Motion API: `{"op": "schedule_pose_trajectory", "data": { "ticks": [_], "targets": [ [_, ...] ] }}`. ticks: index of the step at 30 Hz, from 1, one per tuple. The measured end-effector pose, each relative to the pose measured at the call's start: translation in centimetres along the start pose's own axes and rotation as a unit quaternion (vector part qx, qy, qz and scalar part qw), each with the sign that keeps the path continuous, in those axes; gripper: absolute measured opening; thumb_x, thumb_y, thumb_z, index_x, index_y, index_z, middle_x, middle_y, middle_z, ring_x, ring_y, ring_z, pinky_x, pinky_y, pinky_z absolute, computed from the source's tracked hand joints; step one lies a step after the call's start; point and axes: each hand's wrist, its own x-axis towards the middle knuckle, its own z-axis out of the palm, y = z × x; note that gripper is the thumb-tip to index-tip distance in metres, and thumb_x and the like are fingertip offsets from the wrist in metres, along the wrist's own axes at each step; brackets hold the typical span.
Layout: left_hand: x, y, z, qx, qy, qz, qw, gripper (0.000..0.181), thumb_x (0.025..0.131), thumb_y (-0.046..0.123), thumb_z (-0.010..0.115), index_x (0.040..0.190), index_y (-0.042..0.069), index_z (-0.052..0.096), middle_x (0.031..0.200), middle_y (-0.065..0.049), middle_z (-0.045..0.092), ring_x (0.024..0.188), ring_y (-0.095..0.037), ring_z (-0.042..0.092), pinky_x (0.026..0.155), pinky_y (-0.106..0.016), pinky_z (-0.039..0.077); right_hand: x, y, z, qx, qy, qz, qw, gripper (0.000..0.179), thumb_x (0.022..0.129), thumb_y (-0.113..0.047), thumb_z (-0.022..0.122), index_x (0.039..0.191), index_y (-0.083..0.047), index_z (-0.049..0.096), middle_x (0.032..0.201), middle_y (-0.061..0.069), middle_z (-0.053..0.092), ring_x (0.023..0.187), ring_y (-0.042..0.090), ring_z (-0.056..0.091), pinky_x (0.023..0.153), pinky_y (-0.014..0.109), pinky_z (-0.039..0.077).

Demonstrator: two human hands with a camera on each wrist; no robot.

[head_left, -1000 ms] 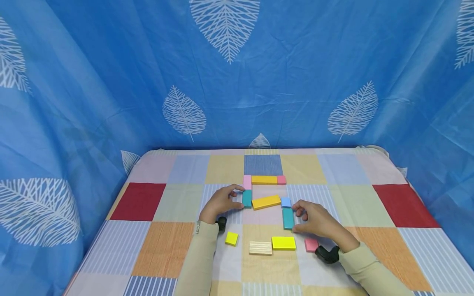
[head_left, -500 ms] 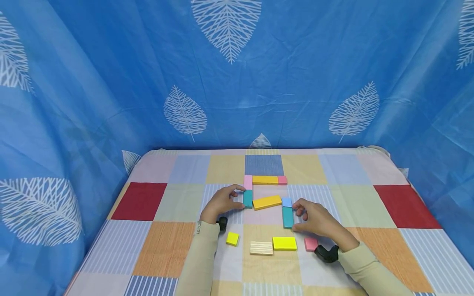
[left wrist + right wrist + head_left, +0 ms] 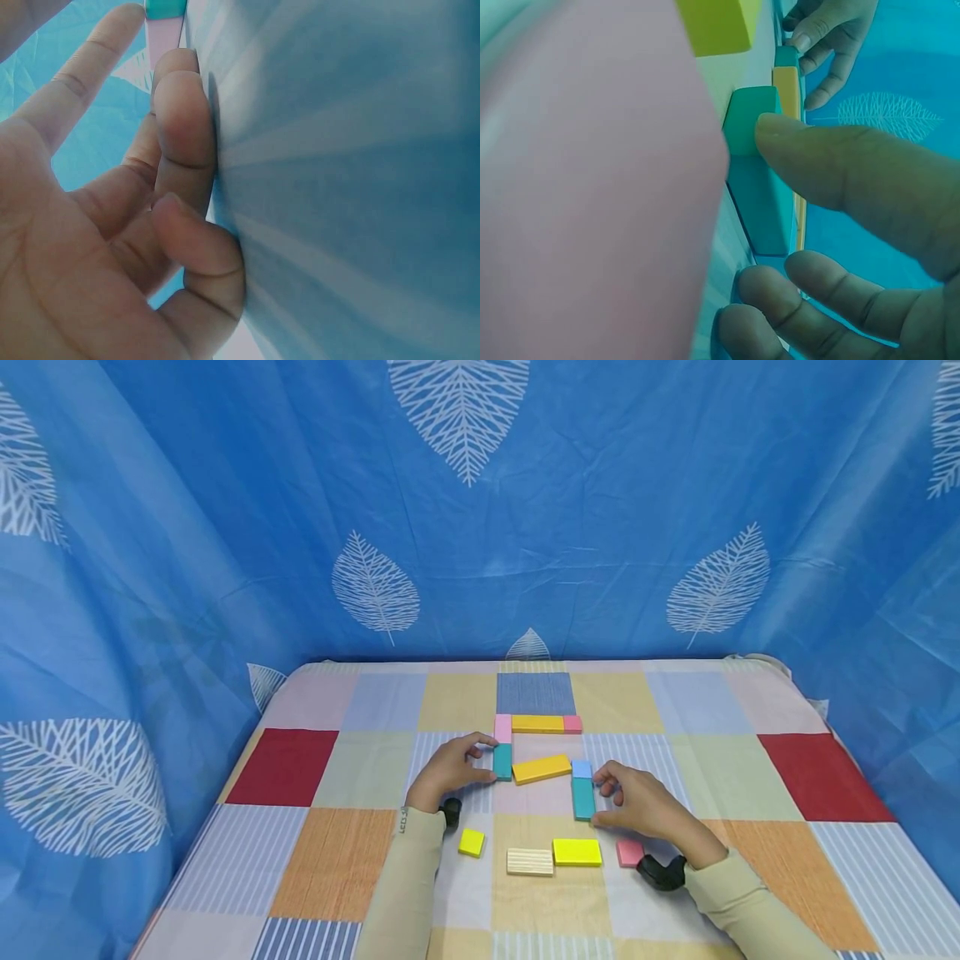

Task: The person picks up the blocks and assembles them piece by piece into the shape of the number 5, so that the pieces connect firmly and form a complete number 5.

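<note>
On the checked cloth, my left hand [image 3: 450, 770] holds a teal block [image 3: 502, 763] at its left side, thumb by the near end and index finger by the far end. My right hand [image 3: 639, 803] holds a second teal block [image 3: 582, 799]; its thumb [image 3: 787, 142] presses the near end, while the fingers lie curled along the right side. A small blue block [image 3: 581, 769] touches that block's far end. Between both teal blocks lies a slanted orange-yellow block [image 3: 542, 769]. Beyond the left teal block, a light pink block [image 3: 503, 728] adjoins another orange-yellow block [image 3: 537, 723].
A small coral-pink block [image 3: 572, 723] ends the far row. Nearer lie a yellow square block [image 3: 471, 843], a ridged wooden block [image 3: 530, 862], a yellow rectangular block [image 3: 577, 852] and a pink square block [image 3: 630, 852] near the right wrist. Blue leaf-print curtains [image 3: 600, 510] surround the table.
The right teal block and the blue block have slid slightly away from me under my right hand. My left hand stays at its teal block.
</note>
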Motion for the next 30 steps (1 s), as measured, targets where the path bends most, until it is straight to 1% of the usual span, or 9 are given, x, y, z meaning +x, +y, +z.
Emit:
{"op": "schedule_pose_trajectory", "data": {
  "ticks": [7, 10, 14, 18, 22, 25, 28, 30],
  "targets": [
    [-0.03, 0.05, 0.00, 0.002, -0.001, -0.005, 1.0000, 0.049, 0.089, 0.009, 0.090, 0.134, 0.015, 0.073, 0.121, -0.014, 0.070, 0.102, -0.028, 0.059, 0.093, -0.046, 0.055, -0.14, 0.08, -0.12, 0.010, -0.007, -0.009, 0.9999, 0.052, 0.080, -0.013, 0.096, 0.119, 0.001, 0.065, 0.097, 0.000, 0.064, 0.082, 0.017, 0.055, 0.072, 0.033, 0.049],
    [0.01, 0.10, 0.00, 0.000, 0.000, -0.012, 0.9999, 0.049, 0.089, 0.010, 0.090, 0.135, 0.016, 0.073, 0.123, -0.014, 0.071, 0.104, -0.029, 0.059, 0.095, -0.047, 0.055, -0.26, 0.10, -0.13, 0.013, -0.009, -0.012, 0.9998, 0.051, 0.082, -0.013, 0.094, 0.121, 0.001, 0.064, 0.097, 0.000, 0.065, 0.083, 0.016, 0.056, 0.073, 0.033, 0.049],
    [0.05, 0.08, 0.01, 0.000, -0.001, -0.015, 0.9999, 0.049, 0.090, 0.010, 0.090, 0.135, 0.017, 0.073, 0.123, -0.013, 0.071, 0.104, -0.029, 0.060, 0.096, -0.047, 0.055, -0.39, 0.15, -0.11, 0.015, -0.012, -0.022, 0.9996, 0.047, 0.084, -0.013, 0.093, 0.119, 0.000, 0.066, 0.099, 0.000, 0.066, 0.083, 0.015, 0.056, 0.074, 0.033, 0.051],
    [0.09, 0.00, -0.01, 0.004, -0.002, -0.009, 1.0000, 0.049, 0.089, 0.010, 0.090, 0.135, 0.016, 0.073, 0.121, -0.013, 0.071, 0.103, -0.029, 0.060, 0.095, -0.047, 0.055, -0.63, 0.30, -0.20, 0.013, -0.007, -0.049, 0.9987, 0.039, 0.085, -0.012, 0.092, 0.115, -0.002, 0.069, 0.104, 0.001, 0.068, 0.084, 0.013, 0.057, 0.075, 0.032, 0.053],
    [0.12, -0.04, 0.03, 0.005, -0.001, -0.011, 0.9999, 0.049, 0.089, 0.010, 0.090, 0.135, 0.017, 0.073, 0.122, -0.013, 0.071, 0.104, -0.029, 0.060, 0.096, -0.047, 0.055, -0.84, 0.42, -0.25, 0.016, -0.008, -0.101, 0.9947, 0.029, 0.088, -0.010, 0.089, 0.112, -0.004, 0.072, 0.103, -0.001, 0.068, 0.084, 0.012, 0.057, 0.075, 0.032, 0.053],
    [0.05, -0.02, 0.08, 0.004, 0.000, -0.016, 0.9999, 0.049, 0.089, 0.010, 0.090, 0.135, 0.017, 0.073, 0.124, -0.013, 0.071, 0.106, -0.029, 0.060, 0.097, -0.048, 0.055, -0.86, 0.45, -0.26, 0.021, -0.022, -0.135, 0.9903, 0.025, 0.091, -0.009, 0.087, 0.112, -0.005, 0.074, 0.103, -0.002, 0.067, 0.085, 0.012, 0.059, 0.075, 0.032, 0.054],
    [0.00, 0.04, 0.10, 0.001, 0.000, -0.019, 0.9998, 0.049, 0.090, 0.010, 0.090, 0.135, 0.018, 0.073, 0.125, -0.014, 0.071, 0.107, -0.030, 0.060, 0.098, -0.048, 0.055, -0.87, 0.42, -0.29, 0.026, -0.038, -0.147, 0.9881, 0.024, 0.092, -0.010, 0.085, 0.113, -0.004, 0.074, 0.104, -0.002, 0.067, 0.087, 0.012, 0.059, 0.075, 0.032, 0.054],
    [0.04, 0.07, 0.10, 0.000, 0.001, -0.018, 0.9998, 0.049, 0.090, 0.010, 0.090, 0.135, 0.017, 0.073, 0.125, -0.014, 0.071, 0.106, -0.030, 0.060, 0.097, -0.047, 0.056, -0.91, 0.38, -0.28, 0.030, -0.048, -0.142, 0.9883, 0.024, 0.094, -0.011, 0.084, 0.114, -0.005, 0.074, 0.105, -0.002, 0.066, 0.087, 0.011, 0.059, 0.076, 0.031, 0.054]
  ]
}}
